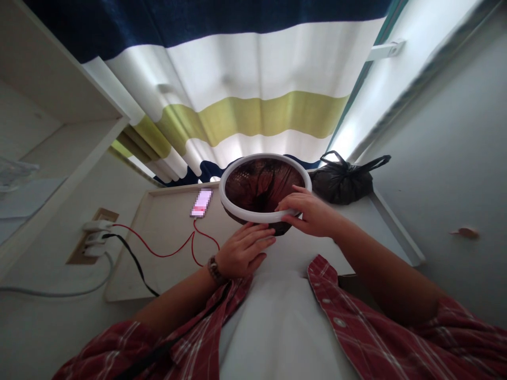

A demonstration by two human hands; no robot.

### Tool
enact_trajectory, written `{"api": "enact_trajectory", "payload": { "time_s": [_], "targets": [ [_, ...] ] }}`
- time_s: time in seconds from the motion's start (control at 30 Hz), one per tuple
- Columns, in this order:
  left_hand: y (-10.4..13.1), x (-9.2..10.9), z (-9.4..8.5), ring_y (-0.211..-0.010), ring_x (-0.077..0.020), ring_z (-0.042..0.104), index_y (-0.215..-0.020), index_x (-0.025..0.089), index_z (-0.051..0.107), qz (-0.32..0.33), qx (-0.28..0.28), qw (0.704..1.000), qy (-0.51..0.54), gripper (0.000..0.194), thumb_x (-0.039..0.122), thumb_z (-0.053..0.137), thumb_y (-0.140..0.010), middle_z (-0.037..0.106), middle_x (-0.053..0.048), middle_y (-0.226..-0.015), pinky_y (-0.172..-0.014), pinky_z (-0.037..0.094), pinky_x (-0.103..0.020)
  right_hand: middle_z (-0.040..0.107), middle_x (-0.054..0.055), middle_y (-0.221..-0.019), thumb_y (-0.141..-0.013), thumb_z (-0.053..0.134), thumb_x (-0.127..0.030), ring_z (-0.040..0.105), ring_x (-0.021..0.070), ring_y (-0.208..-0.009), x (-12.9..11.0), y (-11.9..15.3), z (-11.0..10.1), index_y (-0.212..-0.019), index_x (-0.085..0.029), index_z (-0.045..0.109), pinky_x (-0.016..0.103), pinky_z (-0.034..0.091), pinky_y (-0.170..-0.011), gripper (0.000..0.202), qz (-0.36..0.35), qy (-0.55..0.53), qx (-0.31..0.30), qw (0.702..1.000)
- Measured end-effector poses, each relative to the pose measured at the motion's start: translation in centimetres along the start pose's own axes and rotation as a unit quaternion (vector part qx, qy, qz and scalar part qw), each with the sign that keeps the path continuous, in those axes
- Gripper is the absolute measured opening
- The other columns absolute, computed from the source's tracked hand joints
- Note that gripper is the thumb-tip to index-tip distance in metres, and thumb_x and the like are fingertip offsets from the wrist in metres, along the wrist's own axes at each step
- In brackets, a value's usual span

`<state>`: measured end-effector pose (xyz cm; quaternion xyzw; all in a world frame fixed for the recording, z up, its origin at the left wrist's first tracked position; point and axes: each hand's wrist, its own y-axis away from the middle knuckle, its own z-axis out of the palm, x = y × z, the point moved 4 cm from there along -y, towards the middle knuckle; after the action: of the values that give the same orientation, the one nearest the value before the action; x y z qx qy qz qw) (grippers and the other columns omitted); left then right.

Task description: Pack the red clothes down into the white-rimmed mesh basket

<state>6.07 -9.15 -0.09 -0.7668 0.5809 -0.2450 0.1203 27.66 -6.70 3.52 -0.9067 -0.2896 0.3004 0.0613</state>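
A round wastebasket (228,210) with a wide white rim stands in front of me, lined with a thin black bag (261,184) through which the mesh wall shows. My right hand (311,212) grips the near right part of the rim, thumb outside and fingers curled over the inner edge. Below the rim on the near left, my left hand (243,250) lies with its fingers stretched out along the outside of the basket, by the overhanging edge of the bag. Whether its fingertips press on the bag is hard to see. A beaded bracelet (216,270) circles my left wrist.
Behind the basket on the right sits a knotted black garbage bag (344,182). A phone (201,202) with a red cable lies on the white tabletop (166,221) to the left. Plugs fill the wall socket (97,237). A striped curtain (257,116) hangs behind.
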Motion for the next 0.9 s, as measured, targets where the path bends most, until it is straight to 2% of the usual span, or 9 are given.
{"api": "enact_trajectory", "payload": {
  "time_s": [0.1, 0.23, 0.33, 0.43, 0.53, 0.67, 0.8, 0.9],
  "targets": [
    [0.1, -1.6, 1.5, -0.121, -0.0289, 0.052, -0.134, 0.019, 0.051, -0.085, 0.005, 0.994, -0.071, 0.048, 0.027, 0.054, -0.087, 0.059, -0.012, -0.131, -0.107, 0.032, -0.051, 0.069, 0.003, -0.097, -0.086, 0.057, -0.029, 0.062, 0.0200, -0.094, -0.1, 0.0, 0.1, -0.102, -0.023, 0.063, 0.050, 0.022, -0.112, 0.018, -0.001, 0.000, 0.001, 1.000],
    [-0.3, -3.3, 2.5, -0.105, -0.0299, 0.059, -0.123, 0.021, 0.060, -0.154, -0.008, 0.979, -0.131, 0.037, 0.033, 0.052, -0.089, 0.068, -0.010, -0.112, -0.097, 0.036, -0.050, 0.069, 0.002, -0.097, -0.086, 0.057, -0.029, 0.062, 0.0196, -0.093, -0.1, 0.1, 0.2, -0.100, -0.023, 0.063, 0.049, 0.023, -0.111, 0.016, 0.000, 0.000, -0.003, 1.000],
    [-0.6, -3.8, 2.8, -0.096, -0.0291, 0.061, -0.118, 0.020, 0.063, -0.161, -0.003, 0.975, -0.150, 0.035, 0.037, 0.052, -0.090, 0.070, -0.010, -0.102, -0.095, 0.036, -0.050, 0.069, 0.002, -0.097, -0.086, 0.057, -0.029, 0.062, 0.0196, -0.092, -0.1, 0.2, 0.2, -0.100, -0.023, 0.062, 0.050, 0.023, -0.111, 0.016, 0.003, 0.001, -0.002, 1.000],
    [-0.5, -4.0, 3.1, -0.101, -0.0299, 0.061, -0.116, 0.019, 0.064, -0.159, 0.013, 0.975, -0.151, 0.037, 0.041, 0.054, -0.088, 0.069, -0.012, -0.105, -0.099, 0.033, -0.051, 0.069, 0.003, -0.093, -0.085, 0.058, -0.030, 0.062, 0.0201, -0.091, -0.2, 0.3, 0.5, -0.098, -0.022, 0.063, 0.050, 0.024, -0.110, 0.015, 0.004, 0.006, -0.004, 1.000],
    [0.1, -4.4, 3.0, -0.109, -0.0313, 0.058, -0.111, 0.017, 0.066, -0.175, 0.055, 0.973, -0.142, 0.040, 0.047, 0.058, -0.084, 0.067, -0.014, -0.111, -0.104, 0.029, -0.052, 0.068, 0.003, -0.087, -0.085, 0.059, -0.031, 0.062, 0.0201, -0.087, -0.1, 0.5, 0.7, -0.094, -0.021, 0.063, 0.050, 0.026, -0.109, 0.014, 0.008, 0.013, -0.006, 1.000],
    [0.4, -5.0, 2.5, -0.110, -0.0315, 0.058, -0.097, 0.018, 0.069, -0.206, 0.112, 0.963, -0.130, 0.041, 0.054, 0.064, -0.077, 0.068, -0.012, -0.108, -0.108, 0.024, -0.055, 0.067, 0.003, -0.085, -0.086, 0.058, -0.032, 0.061, 0.0190, -0.083, -0.1, 0.8, 0.9, -0.093, -0.020, 0.062, 0.048, 0.028, -0.108, 0.014, 0.012, 0.012, 0.002, 1.000],
    [-0.2, -5.5, 2.2, -0.104, -0.0265, 0.061, -0.082, 0.019, 0.069, -0.213, 0.127, 0.964, -0.096, 0.026, 0.043, 0.060, -0.083, 0.070, -0.008, -0.098, -0.108, 0.023, -0.054, 0.066, 0.003, -0.084, -0.086, 0.057, -0.032, 0.061, 0.0190, -0.082, -0.1, 0.9, 1.1, -0.093, -0.020, 0.061, 0.047, 0.028, -0.108, 0.014, 0.012, 0.014, 0.001, 1.000],
    [-0.7, -5.6, 2.1, -0.102, -0.0252, 0.061, -0.076, 0.018, 0.067, -0.214, 0.140, 0.963, -0.079, 0.023, 0.038, 0.058, -0.084, 0.070, -0.008, -0.094, -0.108, 0.024, -0.054, 0.066, 0.003, -0.084, -0.086, 0.057, -0.032, 0.061, 0.0189, -0.082, 0.0, 0.8, 1.1, -0.094, -0.020, 0.062, 0.047, 0.029, -0.108, 0.015, 0.018, 0.018, -0.001, 1.000]
  ]
}}
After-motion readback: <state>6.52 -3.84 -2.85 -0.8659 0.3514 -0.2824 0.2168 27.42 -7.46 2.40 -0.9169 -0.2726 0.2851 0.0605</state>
